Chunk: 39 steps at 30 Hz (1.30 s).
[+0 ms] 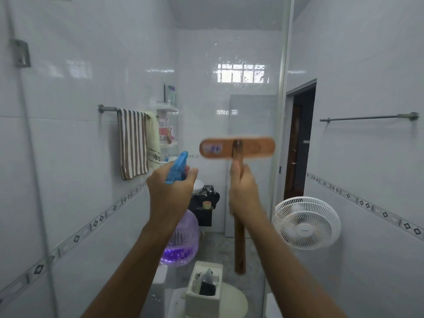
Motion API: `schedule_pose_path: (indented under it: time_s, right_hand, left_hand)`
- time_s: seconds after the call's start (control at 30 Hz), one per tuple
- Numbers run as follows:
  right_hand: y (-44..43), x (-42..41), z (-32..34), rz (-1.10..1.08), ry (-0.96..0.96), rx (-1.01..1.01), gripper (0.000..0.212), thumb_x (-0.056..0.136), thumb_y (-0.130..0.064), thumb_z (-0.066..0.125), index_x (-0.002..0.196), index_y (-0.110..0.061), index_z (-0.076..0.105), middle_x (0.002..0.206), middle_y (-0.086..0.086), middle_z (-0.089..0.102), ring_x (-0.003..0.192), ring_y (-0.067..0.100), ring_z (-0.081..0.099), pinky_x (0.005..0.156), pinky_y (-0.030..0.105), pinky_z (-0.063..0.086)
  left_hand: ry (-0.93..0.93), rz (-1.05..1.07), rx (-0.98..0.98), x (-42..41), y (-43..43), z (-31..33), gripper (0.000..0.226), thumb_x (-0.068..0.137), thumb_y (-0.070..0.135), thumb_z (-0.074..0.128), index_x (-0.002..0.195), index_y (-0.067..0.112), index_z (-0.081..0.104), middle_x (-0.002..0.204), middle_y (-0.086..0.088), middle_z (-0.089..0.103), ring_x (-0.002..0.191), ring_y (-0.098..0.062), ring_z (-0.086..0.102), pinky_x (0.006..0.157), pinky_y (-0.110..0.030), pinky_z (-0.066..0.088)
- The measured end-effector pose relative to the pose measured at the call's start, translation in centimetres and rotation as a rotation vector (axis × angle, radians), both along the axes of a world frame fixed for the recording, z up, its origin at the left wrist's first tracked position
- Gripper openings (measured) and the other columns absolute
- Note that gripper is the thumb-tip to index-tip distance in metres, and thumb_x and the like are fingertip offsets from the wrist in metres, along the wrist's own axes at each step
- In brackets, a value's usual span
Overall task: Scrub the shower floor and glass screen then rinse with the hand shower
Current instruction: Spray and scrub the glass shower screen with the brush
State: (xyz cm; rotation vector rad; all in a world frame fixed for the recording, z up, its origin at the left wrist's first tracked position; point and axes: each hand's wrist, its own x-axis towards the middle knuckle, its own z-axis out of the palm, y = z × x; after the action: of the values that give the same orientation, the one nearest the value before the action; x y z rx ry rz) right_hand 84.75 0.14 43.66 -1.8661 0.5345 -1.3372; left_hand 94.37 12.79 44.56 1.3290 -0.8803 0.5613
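Observation:
I face the glass screen (252,53), which is speckled with water drops near its top. My left hand (171,191) grips a spray bottle (181,239) with a blue trigger head and a clear purple body holding purple liquid. My right hand (244,193) is closed around the wooden handle of a scrub brush (237,148). The brush's flat wooden head is raised level against the glass and looks blurred. The handle's lower end hangs below my fist. The shower floor and hand shower are out of sight.
Beyond the glass stand a white fan (306,222), a toilet with an open cistern (204,285), a dark small table (204,205), a corner shelf with toiletries (167,125) and a striped towel (134,143) on a rail. An open doorway (298,143) is at right.

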Motion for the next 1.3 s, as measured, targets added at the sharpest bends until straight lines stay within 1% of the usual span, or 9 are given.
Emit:
schedule_pose_path:
  time_s: [0.1, 0.17, 0.4, 0.5, 0.7, 0.83, 0.93, 1.13, 1.3]
  right_hand:
    - [1.6, -1.2, -7.0, 0.056, 0.058, 0.159, 0.035, 0.101, -0.054, 0.03, 0.102, -0.026, 0.053, 0.072, -0.008, 0.052, 0.057, -0.002, 0.05, 0.052, 0.015, 0.044]
    - [1.8, -1.4, -7.0, 0.08, 0.082, 0.168, 0.035, 0.1, -0.054, 0.031, 0.104, -0.027, 0.052, 0.073, -0.011, 0.053, 0.06, -0.003, 0.052, 0.054, 0.014, 0.044]
    - [-1.0, -0.4, 9.5, 0.2, -0.053, 0.088, 0.037, 0.102, -0.055, 0.031, 0.104, -0.021, 0.048, 0.067, 0.001, 0.045, 0.048, 0.011, 0.045, 0.044, 0.025, 0.044]
    - [-1.3, -0.3, 11.8, 0.207, -0.041, 0.062, 0.04, 0.102, -0.056, 0.029, 0.109, -0.02, 0.046, 0.067, 0.001, 0.044, 0.046, 0.011, 0.044, 0.044, 0.024, 0.045]
    - [-1.5, 0.1, 0.5, 0.182, 0.015, -0.025, 0.031, 0.103, -0.05, 0.032, 0.1, -0.026, 0.051, 0.073, -0.006, 0.057, 0.058, 0.005, 0.06, 0.052, 0.012, 0.047]
    - [-0.8, 0.0, -4.4, 0.213, 0.095, 0.04, 0.033, 0.101, -0.054, 0.033, 0.108, -0.029, 0.053, 0.09, -0.009, 0.067, 0.079, 0.007, 0.069, 0.066, 0.016, 0.055]
    - [-0.1, -0.4, 0.0, 0.213, 0.057, 0.025, 0.034, 0.103, -0.049, 0.033, 0.105, -0.021, 0.053, 0.078, -0.005, 0.061, 0.066, 0.009, 0.064, 0.053, 0.013, 0.05]
    - [0.3, 0.1, 15.0, 0.347, -0.016, 0.122, 0.037, 0.102, -0.051, 0.034, 0.098, -0.017, 0.049, 0.07, 0.007, 0.045, 0.043, 0.014, 0.041, 0.04, 0.024, 0.04]
    - [1.6, 1.0, 12.1, 0.328, -0.028, 0.171, 0.041, 0.103, -0.052, 0.032, 0.094, -0.014, 0.047, 0.065, 0.006, 0.042, 0.043, 0.014, 0.039, 0.04, 0.025, 0.04]
  left_hand:
    - [0.024, 0.018, 0.006, 0.1, -0.4, -0.2, 0.02, 0.087, 0.028, 0.076, 0.096, 0.013, 0.067, 0.081, -0.002, 0.069, 0.07, -0.015, 0.069, 0.064, -0.016, 0.057]
    - [0.031, 0.031, -0.002, 0.0, -0.6, -0.4, 0.019, 0.088, 0.029, 0.075, 0.096, 0.016, 0.065, 0.082, -0.002, 0.07, 0.07, -0.015, 0.071, 0.064, -0.019, 0.059]
    - [0.103, 0.02, 0.004, -1.8, -1.2, 0.7, 0.018, 0.085, 0.028, 0.076, 0.093, 0.021, 0.061, 0.079, 0.004, 0.065, 0.072, -0.013, 0.067, 0.064, -0.011, 0.052]
    - [0.138, 0.007, -0.005, -2.2, -1.0, 1.2, 0.017, 0.085, 0.025, 0.077, 0.087, 0.023, 0.06, 0.073, 0.004, 0.062, 0.062, -0.01, 0.064, 0.056, -0.01, 0.051]
    - [0.123, 0.093, -0.03, -2.4, 0.7, 1.5, 0.022, 0.083, 0.026, 0.079, 0.094, 0.011, 0.067, 0.075, 0.003, 0.063, 0.062, 0.001, 0.062, 0.056, -0.008, 0.05]
    - [0.1, 0.141, -0.049, -2.5, 1.8, 1.3, 0.022, 0.083, 0.029, 0.079, 0.092, 0.014, 0.066, 0.072, 0.005, 0.062, 0.061, 0.003, 0.061, 0.053, -0.007, 0.048]
    - [0.097, 0.139, -0.065, -2.2, 2.4, 1.6, 0.023, 0.082, 0.028, 0.08, 0.091, 0.012, 0.067, 0.074, 0.001, 0.064, 0.062, -0.001, 0.062, 0.055, -0.008, 0.049]
    - [0.081, 0.127, -0.037, -0.4, 3.0, 4.1, 0.023, 0.083, 0.027, 0.081, 0.081, 0.008, 0.067, 0.07, -0.008, 0.063, 0.056, -0.012, 0.055, 0.05, -0.015, 0.046]
    - [0.054, 0.096, -0.007, 1.7, 4.2, 5.8, 0.03, 0.085, 0.033, 0.077, 0.084, 0.004, 0.068, 0.071, -0.014, 0.065, 0.055, -0.019, 0.057, 0.05, -0.028, 0.051]
